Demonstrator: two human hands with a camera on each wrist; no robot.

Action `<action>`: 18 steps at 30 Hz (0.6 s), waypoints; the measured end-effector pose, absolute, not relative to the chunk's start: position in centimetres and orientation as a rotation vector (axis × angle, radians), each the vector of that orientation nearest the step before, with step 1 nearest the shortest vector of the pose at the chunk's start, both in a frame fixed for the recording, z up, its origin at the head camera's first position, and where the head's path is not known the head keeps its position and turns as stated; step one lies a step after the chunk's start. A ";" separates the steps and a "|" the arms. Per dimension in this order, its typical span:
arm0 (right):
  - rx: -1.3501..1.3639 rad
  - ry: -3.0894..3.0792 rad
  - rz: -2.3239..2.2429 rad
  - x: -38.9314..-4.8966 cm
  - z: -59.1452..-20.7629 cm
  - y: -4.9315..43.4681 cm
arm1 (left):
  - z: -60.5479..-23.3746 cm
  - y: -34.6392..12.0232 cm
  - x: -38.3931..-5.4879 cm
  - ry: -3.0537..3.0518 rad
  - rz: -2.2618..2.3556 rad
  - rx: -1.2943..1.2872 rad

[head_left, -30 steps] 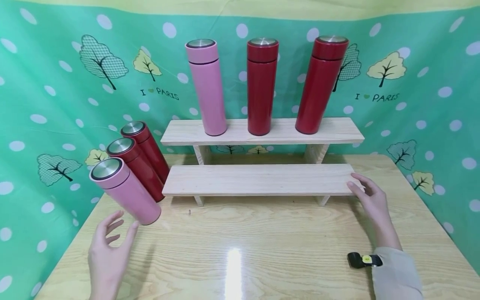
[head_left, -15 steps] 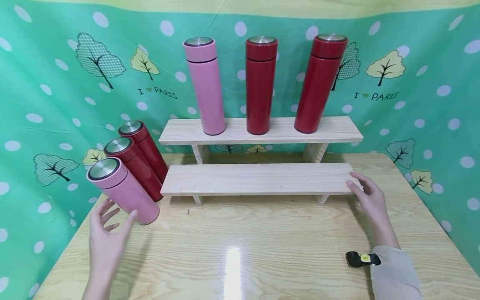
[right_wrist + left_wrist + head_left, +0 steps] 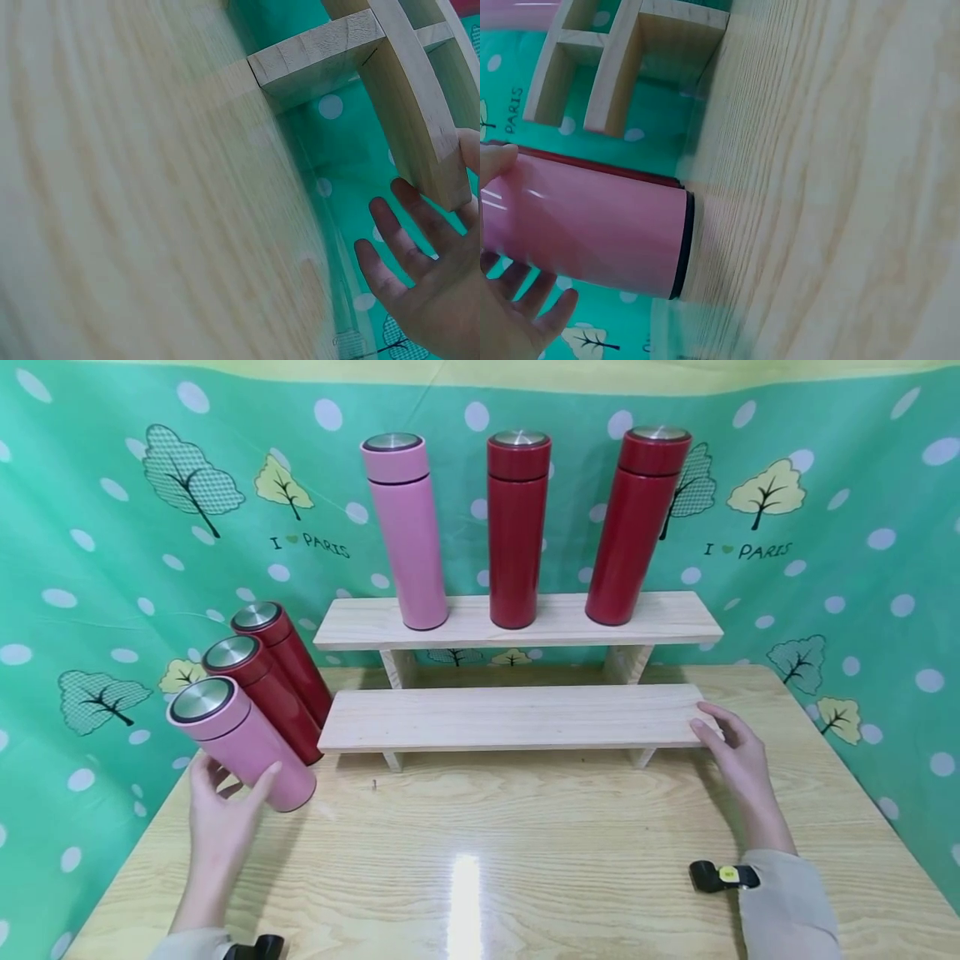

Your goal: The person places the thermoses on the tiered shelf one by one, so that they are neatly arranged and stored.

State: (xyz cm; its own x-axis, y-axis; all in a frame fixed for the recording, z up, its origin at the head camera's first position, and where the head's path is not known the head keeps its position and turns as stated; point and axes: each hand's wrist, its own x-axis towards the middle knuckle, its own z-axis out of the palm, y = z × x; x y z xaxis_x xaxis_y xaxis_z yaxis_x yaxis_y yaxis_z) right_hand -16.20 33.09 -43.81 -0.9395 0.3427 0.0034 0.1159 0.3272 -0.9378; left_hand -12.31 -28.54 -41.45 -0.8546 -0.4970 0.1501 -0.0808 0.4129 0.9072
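A pink thermos bottle (image 3: 247, 743) stands at the left of the table in the head view, in front of two dark red bottles. My left hand (image 3: 221, 814) is around its lower part. In the left wrist view the thumb (image 3: 498, 160) touches the bottle's side, while several fingers (image 3: 536, 307) stay spread on the other side, some visibly apart from it. At the right end of the lower wooden shelf (image 3: 510, 718), my right hand (image 3: 738, 760) touches the board with thumb and index finger. The right wrist view shows its other fingers (image 3: 397, 247) spread and fairly straight below the board.
On the upper shelf (image 3: 465, 635) stand one pink bottle (image 3: 408, 539) and two red bottles (image 3: 517, 539). Two more red bottles (image 3: 281, 652) are left of the lower shelf, close to its end. A green patterned cloth (image 3: 847, 568) hangs behind the wooden table (image 3: 562, 852).
My left hand has moved up and forward to the pink bottle, from open air in front of it to around its lower part. My right hand stays at the shelf's end.
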 end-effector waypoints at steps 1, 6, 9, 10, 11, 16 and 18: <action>-0.415 -2.384 1.666 -16.2 -43.9 33.1 | -41.5 -28.5 -12.4 -2.278 -1.433 0.498; -0.423 -2.381 1.669 -16.4 -44.1 33.3 | -41.7 -28.3 -12.8 -2.283 -1.459 0.510; -0.424 -2.391 1.657 -16.4 -44.0 33.3 | -41.7 -28.3 -13.0 -2.267 -1.471 0.507; -0.417 -2.391 1.656 -16.3 -44.0 33.3 | -41.7 -28.4 -13.0 -2.258 -1.472 0.504; -0.409 -2.391 1.655 -16.3 -44.0 33.2 | -41.7 -28.4 -13.1 -2.248 -1.473 0.499; -0.391 -2.383 1.660 -16.2 -43.9 33.2 | -41.7 -28.5 -13.1 -2.220 -1.464 0.495; -0.394 -2.379 1.662 -16.2 -43.9 33.1 | -41.8 -28.5 -13.1 -2.210 -1.462 0.498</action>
